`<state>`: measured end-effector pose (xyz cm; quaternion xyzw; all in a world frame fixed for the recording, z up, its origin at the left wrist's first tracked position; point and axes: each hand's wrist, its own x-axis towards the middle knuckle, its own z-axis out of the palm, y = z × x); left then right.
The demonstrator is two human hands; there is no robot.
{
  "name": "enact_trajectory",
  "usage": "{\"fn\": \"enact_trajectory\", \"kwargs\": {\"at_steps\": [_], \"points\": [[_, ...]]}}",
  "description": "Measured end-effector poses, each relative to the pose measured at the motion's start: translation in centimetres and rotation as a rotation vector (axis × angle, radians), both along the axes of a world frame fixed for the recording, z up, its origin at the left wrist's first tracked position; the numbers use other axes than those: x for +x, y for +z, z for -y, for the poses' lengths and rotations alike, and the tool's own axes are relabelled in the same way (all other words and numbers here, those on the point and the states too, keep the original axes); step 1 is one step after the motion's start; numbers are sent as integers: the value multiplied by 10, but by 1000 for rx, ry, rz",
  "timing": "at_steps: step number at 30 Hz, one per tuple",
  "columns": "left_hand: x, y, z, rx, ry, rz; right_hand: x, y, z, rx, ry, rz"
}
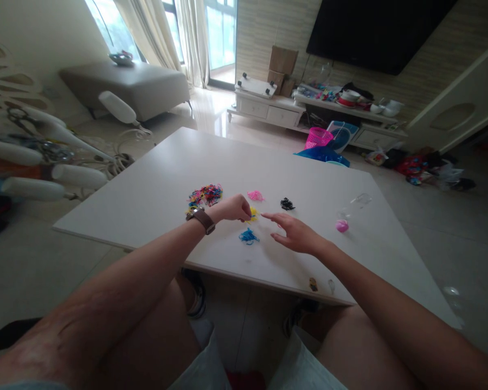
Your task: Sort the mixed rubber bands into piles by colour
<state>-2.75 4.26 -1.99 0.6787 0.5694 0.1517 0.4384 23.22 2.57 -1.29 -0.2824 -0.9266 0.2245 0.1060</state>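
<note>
On the white table, in the head view, several heaps of thin coloured bands are lying, and I take the yellow heap as the middle of a clock. The work seems to me only partly done: some bands already lie apart by colour, while the mixed heap, at ten o'clock, has many colours together and looks the largest, so much is probably left. I count one mixed heap and four heaps of mainly one colour: the yellow one, the pink heap at twelve, the black heap between two and three, and the blue heap at six. Single bands are too small to count. Near the right hand, a little red shows too, but it is partly hidden. The left hand, one watch on its wrist, reaches from nine o'clock to the yellow heap; its grip has the fingertips together, but whether a band is between them I cannot tell. The right hand, toward four o'clock, has its grip apart, thumb away from fingers, and seems to hold nothing. Farther, at three o'clock, is one pink lump; toward five, near the edge, one small yellow-brown figure.
</note>
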Motion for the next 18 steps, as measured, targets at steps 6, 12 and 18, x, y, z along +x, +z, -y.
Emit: {"fn": "enact_trajectory", "kwargs": {"at_steps": [6,12,18], "points": [[20,2,2,-7,-35,58,-2,0,6,7,9,0],[27,-8,-3,5,-56,77,-1,-3,4,28,-22,12],[8,1,-11,85,-12,-51,4,-4,-2,85,-123,23]]}}
